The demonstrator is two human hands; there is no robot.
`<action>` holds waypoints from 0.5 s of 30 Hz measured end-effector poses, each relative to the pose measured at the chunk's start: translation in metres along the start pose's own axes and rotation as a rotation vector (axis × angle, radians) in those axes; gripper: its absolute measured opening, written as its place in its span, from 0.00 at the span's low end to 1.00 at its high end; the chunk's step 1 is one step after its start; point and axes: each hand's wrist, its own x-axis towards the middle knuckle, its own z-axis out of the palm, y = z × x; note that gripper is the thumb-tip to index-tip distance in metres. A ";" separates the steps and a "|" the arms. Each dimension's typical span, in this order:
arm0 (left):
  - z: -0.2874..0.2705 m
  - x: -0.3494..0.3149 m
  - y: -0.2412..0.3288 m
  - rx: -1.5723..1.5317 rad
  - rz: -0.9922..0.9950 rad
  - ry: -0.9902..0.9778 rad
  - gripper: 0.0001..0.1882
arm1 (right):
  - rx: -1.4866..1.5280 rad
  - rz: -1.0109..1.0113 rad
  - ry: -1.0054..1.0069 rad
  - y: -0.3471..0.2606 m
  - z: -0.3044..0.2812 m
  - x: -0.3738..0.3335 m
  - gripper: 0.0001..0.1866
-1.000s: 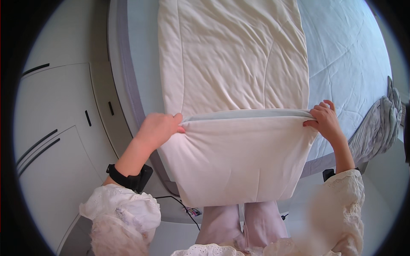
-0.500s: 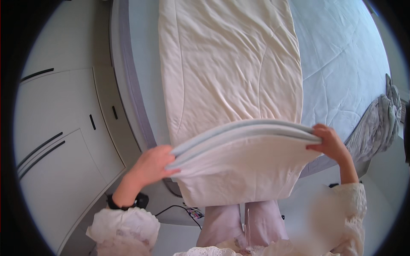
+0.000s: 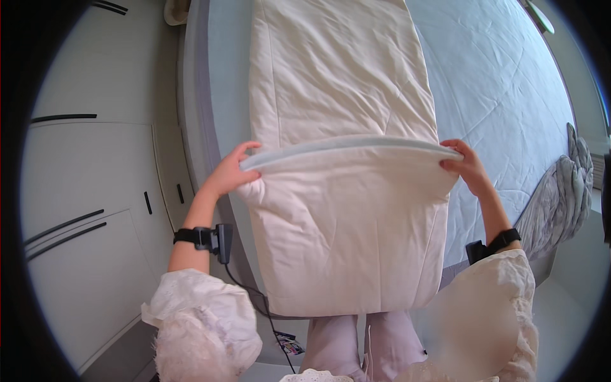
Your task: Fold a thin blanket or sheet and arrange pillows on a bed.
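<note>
A cream quilt (image 3: 347,70) lies lengthwise over the bed in a long folded strip, its surface wrinkled. Its near end is lifted and folded back, with a pale blue edge showing along the fold. My left hand (image 3: 232,170) grips the left corner of that raised edge, thumb below and fingers above. At the opposite corner my right hand (image 3: 463,164) pinches the edge the same way. Between both hands the edge bows slightly upward, and the near part of the quilt hangs down in front of my legs. Each wrist wears a black strap with a small device.
A light blue sheet (image 3: 493,121) covers the bed to the right. A crumpled grey cloth (image 3: 560,191) hangs at the bed's right corner. White cabinets (image 3: 83,172) with black handles line the left side. A black cable (image 3: 275,331) runs down by my legs.
Both hands have moved forward over the bed, carrying the quilt's edge with them. More of the quilt's near side now shows, and its two blue edges have come together into one band.
</note>
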 end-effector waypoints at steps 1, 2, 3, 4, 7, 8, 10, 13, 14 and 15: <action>0.001 0.013 -0.005 -0.006 -0.006 -0.007 0.28 | 0.120 0.011 0.137 0.014 0.007 0.009 0.23; 0.001 0.027 -0.009 0.037 -0.006 0.070 0.29 | 0.237 0.022 0.276 0.026 0.008 0.015 0.26; 0.002 0.035 -0.017 0.083 -0.021 0.141 0.30 | 0.239 0.045 0.266 0.031 0.011 0.019 0.26; 0.002 0.039 -0.018 0.081 -0.049 0.127 0.30 | 0.309 0.051 0.328 0.032 0.013 0.023 0.29; -0.010 0.046 -0.021 0.059 -0.003 0.124 0.29 | 0.399 0.035 0.408 0.027 0.019 0.028 0.34; -0.012 0.046 -0.024 -0.049 0.044 0.267 0.30 | 0.416 0.002 0.432 0.025 0.022 0.029 0.36; -0.008 0.043 -0.027 -0.163 0.106 0.407 0.31 | 0.449 0.003 0.433 0.039 0.024 0.023 0.36; 0.035 0.007 -0.047 -0.549 -0.213 0.742 0.36 | 0.462 0.093 0.394 0.071 0.026 -0.015 0.33; 0.052 -0.017 -0.070 -0.540 -0.215 0.690 0.36 | 0.497 0.174 0.357 0.072 0.040 -0.038 0.32; 0.071 -0.028 -0.082 -0.555 -0.206 0.620 0.36 | 0.459 0.228 0.318 0.080 0.043 -0.061 0.28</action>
